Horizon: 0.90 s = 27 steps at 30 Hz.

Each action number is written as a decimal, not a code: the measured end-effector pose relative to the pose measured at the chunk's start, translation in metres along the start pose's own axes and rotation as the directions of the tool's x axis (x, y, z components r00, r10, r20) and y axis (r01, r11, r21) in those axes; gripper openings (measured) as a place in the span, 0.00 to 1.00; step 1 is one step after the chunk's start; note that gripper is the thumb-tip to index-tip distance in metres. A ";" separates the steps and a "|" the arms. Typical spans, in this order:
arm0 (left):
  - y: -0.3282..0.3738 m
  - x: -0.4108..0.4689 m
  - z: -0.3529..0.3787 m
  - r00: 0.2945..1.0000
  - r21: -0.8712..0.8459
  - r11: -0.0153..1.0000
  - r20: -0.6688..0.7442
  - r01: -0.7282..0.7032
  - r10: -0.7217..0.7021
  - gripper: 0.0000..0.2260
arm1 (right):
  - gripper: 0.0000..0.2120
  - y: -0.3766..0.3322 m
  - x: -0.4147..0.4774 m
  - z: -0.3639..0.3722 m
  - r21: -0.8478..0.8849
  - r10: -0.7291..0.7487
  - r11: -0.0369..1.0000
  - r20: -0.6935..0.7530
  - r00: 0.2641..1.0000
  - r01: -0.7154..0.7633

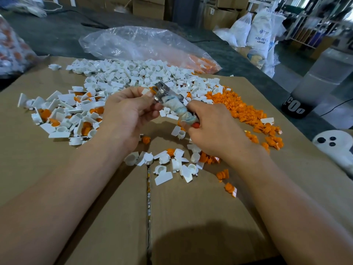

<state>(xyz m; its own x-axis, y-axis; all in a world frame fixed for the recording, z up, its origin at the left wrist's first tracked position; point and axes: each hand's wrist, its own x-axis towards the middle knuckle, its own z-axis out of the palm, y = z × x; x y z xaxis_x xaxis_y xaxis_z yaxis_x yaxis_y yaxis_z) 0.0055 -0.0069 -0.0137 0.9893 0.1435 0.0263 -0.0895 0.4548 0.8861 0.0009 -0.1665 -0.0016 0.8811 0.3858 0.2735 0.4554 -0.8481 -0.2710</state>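
Both hands hold a small metal tool point(161, 90) whose handle is wrapped in pale cloth point(176, 107). My left hand point(126, 113) pinches the metal head end, where a small orange piece point(152, 89) sits against it. My right hand point(212, 127) grips the wrapped handle; a red tip point(195, 124) shows under its fingers. The tool hangs above a sheet of cardboard point(191, 217). A heap of white plastic parts point(122, 73) lies behind and to the left. A heap of orange plastic parts point(238, 106) lies to the right.
A clear plastic bag point(137, 44) with some orange parts lies behind the heaps. Loose white and orange parts point(172, 163) are scattered under my hands. A white round object with dark dots point(334, 142) sits at the right edge. White sacks point(259, 33) stand on the floor beyond.
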 end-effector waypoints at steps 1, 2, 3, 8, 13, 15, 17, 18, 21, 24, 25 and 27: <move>0.000 0.000 0.001 1.000 -0.012 1.000 0.006 0.010 -0.009 0.08 | 0.06 0.002 0.000 0.000 0.009 0.003 1.000 -0.004 1.000 -0.003; 0.001 -0.001 0.002 1.000 -0.022 1.000 0.015 0.020 -0.019 0.07 | 0.07 0.003 0.001 -0.001 0.021 0.013 1.000 -0.012 1.000 -0.013; 0.001 -0.001 0.003 0.999 -0.033 0.999 0.025 0.034 -0.033 0.06 | 0.08 0.005 0.002 -0.002 0.031 0.029 0.999 -0.032 0.999 -0.028; 0.004 -0.003 0.005 0.984 -0.106 0.978 0.015 0.181 -0.180 0.06 | 0.10 0.023 0.006 -0.007 0.052 0.182 0.983 -0.172 0.968 -0.176; 0.006 -0.002 0.003 0.970 -0.236 0.949 -0.073 0.209 -0.232 0.13 | 0.16 0.046 0.009 -0.011 0.003 0.329 0.943 -0.149 0.932 -0.333; 0.008 0.000 0.000 0.970 -0.311 0.939 -0.141 0.149 -0.200 0.13 | 0.18 0.053 0.009 -0.013 -0.011 0.384 0.921 -0.132 0.914 -0.389; 0.010 0.002 -0.002 0.961 -0.357 0.931 -0.220 0.079 -0.166 0.14 | 0.18 0.060 0.009 -0.014 -0.020 0.424 0.903 -0.112 0.898 -0.429; 0.011 0.003 -0.004 0.955 -0.378 0.924 -0.253 0.050 -0.155 0.15 | 0.19 0.062 0.010 -0.015 -0.028 0.442 0.894 -0.101 0.891 -0.447; 0.012 0.005 -0.008 0.933 -0.465 0.885 -0.322 -0.008 -0.160 0.15 | 0.23 0.068 0.010 -0.015 -0.060 0.485 0.870 -0.069 0.872 -0.489; 0.013 0.006 -0.011 0.915 -0.540 0.840 -0.362 -0.048 -0.180 0.12 | 0.26 0.071 0.010 -0.015 -0.077 0.507 0.857 -0.050 0.861 -0.509; 0.014 0.006 -0.012 0.911 -0.556 0.829 -0.368 -0.054 -0.188 0.11 | 0.28 0.071 0.010 -0.015 -0.082 0.513 0.853 -0.045 0.857 -0.515; 0.014 0.007 -0.013 0.907 -0.577 0.815 -0.369 -0.052 -0.204 0.10 | 0.30 0.072 0.010 -0.015 -0.092 0.526 0.845 -0.035 0.850 -0.527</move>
<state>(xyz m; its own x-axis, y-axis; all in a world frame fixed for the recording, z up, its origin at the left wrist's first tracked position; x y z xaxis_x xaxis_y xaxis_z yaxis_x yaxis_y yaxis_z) 0.0092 0.0120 -0.0075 0.8726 0.3621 -0.3278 -0.1910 0.8706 0.4533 0.0409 -0.2293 -0.0050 0.9839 -0.1309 0.1221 -0.0911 -0.9533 -0.2880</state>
